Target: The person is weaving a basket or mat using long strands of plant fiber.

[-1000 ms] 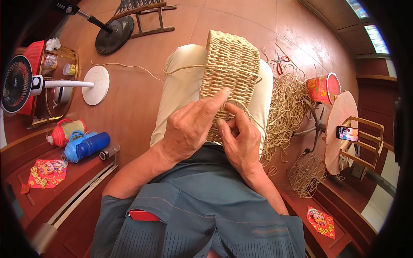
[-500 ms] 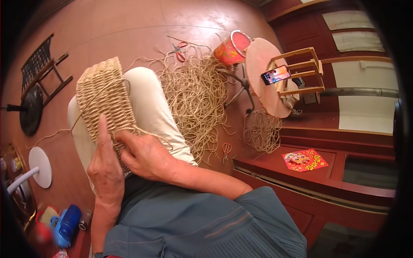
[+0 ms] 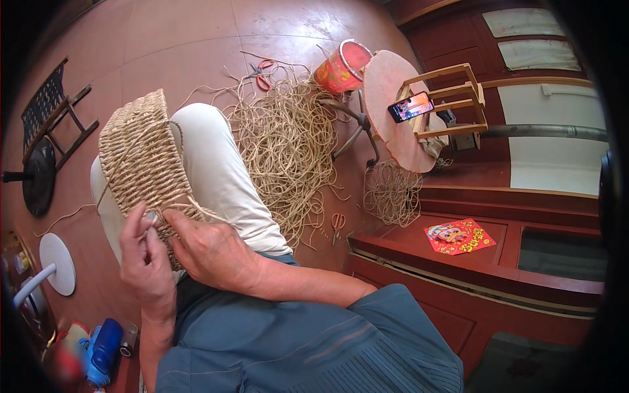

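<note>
A woven straw-coloured cord piece (image 3: 141,154), perhaps a basket or bag, lies across my lap, its near part behind my hands. My right hand (image 3: 216,252) is closed at its near edge, thumb and forefinger pinching the cord there. Right beside it, my left hand (image 3: 147,259) is raised with curled fingers. Something small and pale shows by its fingertips; I cannot make out what it is. One loose cord end (image 3: 206,209) sticks out past my right knuckles, and another strand trails off the piece's left side to the floor.
A big heap of loose cord (image 3: 285,147) covers the floor right of my knee. Red-handled scissors (image 3: 263,75) lie at its far edge, orange-handled scissors (image 3: 337,226) nearer. A round table (image 3: 386,98) bears a phone (image 3: 411,107) and wooden frame. Left stands a folding chair (image 3: 56,114).
My left forefinger, stretched out along the weave before, has drawn back and curled. The right hand keeps its pinch at the edge. The whole view has shifted slightly.
</note>
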Motion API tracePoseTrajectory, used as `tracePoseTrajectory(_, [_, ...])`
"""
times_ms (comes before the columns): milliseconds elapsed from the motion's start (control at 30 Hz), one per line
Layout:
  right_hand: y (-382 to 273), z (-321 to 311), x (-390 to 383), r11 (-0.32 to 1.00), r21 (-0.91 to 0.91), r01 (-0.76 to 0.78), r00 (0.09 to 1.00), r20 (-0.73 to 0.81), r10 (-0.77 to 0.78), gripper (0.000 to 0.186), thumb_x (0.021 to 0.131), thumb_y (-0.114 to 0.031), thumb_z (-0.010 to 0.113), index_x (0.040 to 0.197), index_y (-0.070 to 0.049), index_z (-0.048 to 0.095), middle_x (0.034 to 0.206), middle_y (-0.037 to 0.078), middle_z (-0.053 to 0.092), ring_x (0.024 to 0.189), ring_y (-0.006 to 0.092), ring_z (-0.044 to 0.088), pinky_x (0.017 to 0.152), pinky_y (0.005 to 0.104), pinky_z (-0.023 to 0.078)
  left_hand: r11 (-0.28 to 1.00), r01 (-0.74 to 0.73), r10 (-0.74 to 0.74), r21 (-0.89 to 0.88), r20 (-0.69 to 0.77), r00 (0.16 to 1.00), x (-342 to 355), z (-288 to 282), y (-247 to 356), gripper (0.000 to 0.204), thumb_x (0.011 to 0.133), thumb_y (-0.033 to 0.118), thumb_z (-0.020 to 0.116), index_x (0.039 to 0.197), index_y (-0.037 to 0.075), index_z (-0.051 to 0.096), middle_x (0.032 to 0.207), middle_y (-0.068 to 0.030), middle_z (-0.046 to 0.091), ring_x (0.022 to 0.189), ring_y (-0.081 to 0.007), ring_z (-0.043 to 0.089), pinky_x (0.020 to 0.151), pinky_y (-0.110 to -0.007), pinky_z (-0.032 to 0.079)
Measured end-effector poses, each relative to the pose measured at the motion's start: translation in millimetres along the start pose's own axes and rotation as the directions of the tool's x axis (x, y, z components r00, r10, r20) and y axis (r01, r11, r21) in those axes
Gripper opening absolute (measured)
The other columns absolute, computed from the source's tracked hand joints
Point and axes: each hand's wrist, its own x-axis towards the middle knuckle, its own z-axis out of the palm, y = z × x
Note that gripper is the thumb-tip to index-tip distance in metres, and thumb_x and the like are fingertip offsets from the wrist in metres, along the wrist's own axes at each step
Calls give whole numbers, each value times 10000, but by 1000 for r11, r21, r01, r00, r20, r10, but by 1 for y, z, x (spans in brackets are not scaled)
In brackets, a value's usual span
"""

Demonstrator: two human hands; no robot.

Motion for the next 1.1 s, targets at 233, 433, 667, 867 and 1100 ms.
tracePoseTrajectory(233, [9, 14, 3, 991, 31, 129, 990, -55, -127, 345, 981, -121, 738, 1294, -34, 622, 797, 201, 731, 720, 394, 758, 631, 482, 598, 239, 611, -531, -755, 425, 733, 9, -38, 6, 372, 1097, 108, 643, 1455, 59, 553, 987, 24, 567, 610, 29, 401, 479, -151, 327])
tracePoseTrajectory(433, [18, 0, -3, 988, -93, 127, 992, 2, -127, 361, 968, -103, 787, 1314, -35, 714, 892, 185, 768, 697, 339, 753, 618, 443, 592, 152, 620, -541, -770, 461, 704, 32, -59, -6, 379, 1094, 186, 643, 1443, 63, 561, 851, 90, 488, 584, 33, 340, 465, -148, 283])
tracePoseTrajectory(667, [12, -4, -4, 999, -29, 19, 1000, -14, -20, 296, 949, -39, 804, 1240, -40, 744, 817, 97, 732, 588, 190, 677, 584, 345, 552, 171, 616, -624, -769, 399, 672, 29, -64, -20, 336, 1087, 178, 651, 1392, 52, 587, 793, 91, 492, 575, 34, 338, 452, -153, 285])
tracePoseTrajectory(867, [3, -2, 3, 974, -57, 218, 974, -57, -221, 351, 934, 18, 792, 1276, -54, 755, 854, 77, 695, 613, 166, 648, 570, 325, 527, 167, 610, -628, -775, 393, 672, 19, -66, -30, 339, 1080, 186, 660, 1384, 51, 592, 782, 93, 501, 572, 38, 350, 453, -153, 289])
tracePoseTrajectory(1100, [1, 15, 6, 904, -195, 381, 923, 21, -384, 513, 876, 38, 799, 1363, -118, 760, 960, 57, 676, 745, 215, 669, 666, 367, 556, 201, 609, -648, -767, 362, 670, 30, -71, -45, 341, 1085, 217, 675, 1377, 56, 602, 784, 86, 511, 588, 26, 380, 481, -157, 328])
